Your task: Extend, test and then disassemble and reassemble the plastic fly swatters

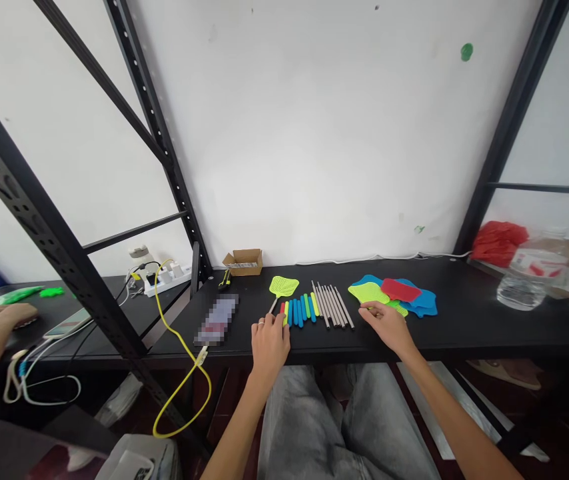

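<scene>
My left hand (270,341) is curled round the lower part of a yellow-green fly swatter (283,287), whose thin metal rod runs into my fingers. They hide its lower end. Right beside that hand lies a row of blue, green, yellow and red plastic handles (300,311). Several metal rods (332,305) lie side by side to the right of them. My right hand (384,323) has its thumb and fingertips drawn together at the near edge of a pile of flat swatter heads: yellow-green (367,292), red (400,291) and blue (425,303). Whatever is between those fingertips cannot be made out.
On the black table (444,337) stand a small cardboard box (244,262) and a phone (217,320) with a yellow cable (184,343). A large clear bottle (529,273) is at the right. Metal rack posts rise on both sides. Another person's hand (12,317) is far left.
</scene>
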Tool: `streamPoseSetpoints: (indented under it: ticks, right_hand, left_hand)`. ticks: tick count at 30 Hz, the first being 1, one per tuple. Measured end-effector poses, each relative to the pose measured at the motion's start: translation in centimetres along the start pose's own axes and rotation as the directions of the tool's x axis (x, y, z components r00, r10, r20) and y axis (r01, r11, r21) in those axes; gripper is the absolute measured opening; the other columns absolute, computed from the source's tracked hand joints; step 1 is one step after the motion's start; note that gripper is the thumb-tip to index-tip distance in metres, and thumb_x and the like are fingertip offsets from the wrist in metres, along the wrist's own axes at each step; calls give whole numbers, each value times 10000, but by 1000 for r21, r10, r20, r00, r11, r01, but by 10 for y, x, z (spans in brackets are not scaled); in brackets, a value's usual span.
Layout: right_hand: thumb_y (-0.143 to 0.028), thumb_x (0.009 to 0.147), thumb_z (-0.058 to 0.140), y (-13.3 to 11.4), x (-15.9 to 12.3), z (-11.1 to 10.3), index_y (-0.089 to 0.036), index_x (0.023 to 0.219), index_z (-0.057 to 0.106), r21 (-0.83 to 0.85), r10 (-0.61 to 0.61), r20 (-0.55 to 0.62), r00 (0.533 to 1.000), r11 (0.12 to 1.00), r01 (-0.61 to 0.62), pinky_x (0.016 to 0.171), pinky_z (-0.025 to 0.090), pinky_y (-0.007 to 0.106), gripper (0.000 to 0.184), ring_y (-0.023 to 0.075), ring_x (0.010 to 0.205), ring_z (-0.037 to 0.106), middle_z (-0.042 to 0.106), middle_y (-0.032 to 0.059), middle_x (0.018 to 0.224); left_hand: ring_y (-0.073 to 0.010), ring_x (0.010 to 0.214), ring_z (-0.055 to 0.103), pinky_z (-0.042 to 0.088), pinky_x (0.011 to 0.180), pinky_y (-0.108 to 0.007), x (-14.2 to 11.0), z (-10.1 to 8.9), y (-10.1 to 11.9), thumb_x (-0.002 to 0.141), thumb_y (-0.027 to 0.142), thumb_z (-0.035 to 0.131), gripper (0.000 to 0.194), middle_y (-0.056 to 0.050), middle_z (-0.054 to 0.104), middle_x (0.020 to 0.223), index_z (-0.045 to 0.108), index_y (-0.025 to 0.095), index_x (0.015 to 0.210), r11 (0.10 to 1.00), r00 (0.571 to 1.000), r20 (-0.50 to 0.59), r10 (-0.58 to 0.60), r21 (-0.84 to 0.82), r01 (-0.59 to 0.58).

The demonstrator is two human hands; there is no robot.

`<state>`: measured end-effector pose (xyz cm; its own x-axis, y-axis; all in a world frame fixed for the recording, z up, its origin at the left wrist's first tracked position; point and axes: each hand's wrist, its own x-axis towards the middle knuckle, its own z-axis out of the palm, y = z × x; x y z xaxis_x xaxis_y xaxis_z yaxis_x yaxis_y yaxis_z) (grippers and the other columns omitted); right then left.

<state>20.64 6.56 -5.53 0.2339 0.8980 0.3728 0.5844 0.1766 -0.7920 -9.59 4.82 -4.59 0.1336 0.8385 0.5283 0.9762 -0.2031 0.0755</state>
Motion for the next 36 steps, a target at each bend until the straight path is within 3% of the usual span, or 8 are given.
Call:
streamPoseSetpoints:
  ticks: [7, 13, 17, 22, 26, 31, 33, 36]
  right_hand:
    - [-495, 798, 590, 1, -3, 5, -222, 865, 705, -137, -63, 11, 998, 989, 64, 612, 391, 304, 303, 223, 650, 624, 688, 36, 701]
    - [-386, 827, 547, 4, -6, 5, -212, 826, 673, -259, -22, -174, 984, 966, -24, 640, 377, 310, 215, 242, 736, 637, 709, 66, 782]
    - [-352, 822, 556, 6, -4, 10, -196, 873, 679, -409, -22, -123, 992, 912, -31, 627, 361, 318, 205, 269, 799, 641, 719, 92, 850]
    - [-342, 816, 558, 8, -1, 10, -205, 839, 715, -433, 7, -60, 998, 901, -32, 617, 368, 323, 210, 277, 786, 657, 729, 90, 809]
    - [-359, 802, 561, 10, 1, 5, -224, 772, 735, -312, 25, -22, 999, 949, -31, 649, 406, 322, 223, 275, 803, 673, 741, 74, 816]
    - [-410, 773, 587, 21, 12, -2, -204, 805, 760, -32, 35, 39, 999, 999, -34, 740, 453, 346, 271, 294, 871, 676, 751, 89, 875]
    - [-416, 767, 592, 25, 15, -4, -195, 836, 764, 110, 34, 79, 996, 993, -42, 707, 460, 341, 289, 279, 828, 670, 745, 79, 832]
    - [-455, 759, 613, 25, 14, -9, -166, 870, 761, 274, 116, 99, 988, 952, -139, 538, 407, 283, 343, 214, 663, 611, 695, 58, 731]
  left_hand:
    - [-254, 960, 569, 333, 796, -357, 1, 0, 0, 946, 303, 455, 265, -95, 650, 995, 633, 214, 1121, 1000, 999, 43, -1, -16, 2]
    - [-253, 935, 593, 324, 794, -355, 4, -6, -1, 929, 303, 501, 256, -84, 680, 979, 614, 210, 1139, 999, 997, 73, -2, -35, 5]
    - [-251, 946, 600, 325, 800, -350, 6, -12, -1, 917, 315, 530, 275, -77, 689, 977, 590, 222, 1170, 999, 995, 99, -23, -46, 28]
    - [-234, 930, 615, 337, 805, -326, 6, -12, -3, 915, 325, 534, 295, -60, 692, 926, 575, 237, 1194, 992, 990, 136, -41, -117, 57]
    - [-225, 902, 624, 342, 770, -305, 6, -10, -4, 930, 293, 488, 282, -52, 689, 901, 574, 246, 1194, 987, 993, 111, -46, -150, 62]
    - [-233, 879, 627, 362, 769, -313, 7, -15, -8, 950, 273, 428, 303, -61, 693, 893, 568, 235, 1217, 983, 996, 57, -68, -169, 77]
    - [-234, 870, 625, 378, 773, -320, 8, -18, -8, 955, 266, 411, 318, -64, 693, 891, 562, 224, 1232, 970, 996, 33, -83, -227, 88]
    - [-215, 850, 624, 409, 766, -308, 8, -21, -3, 966, 278, 391, 346, -56, 689, 896, 545, 217, 1270, 901, 995, 5, -102, -423, 94]
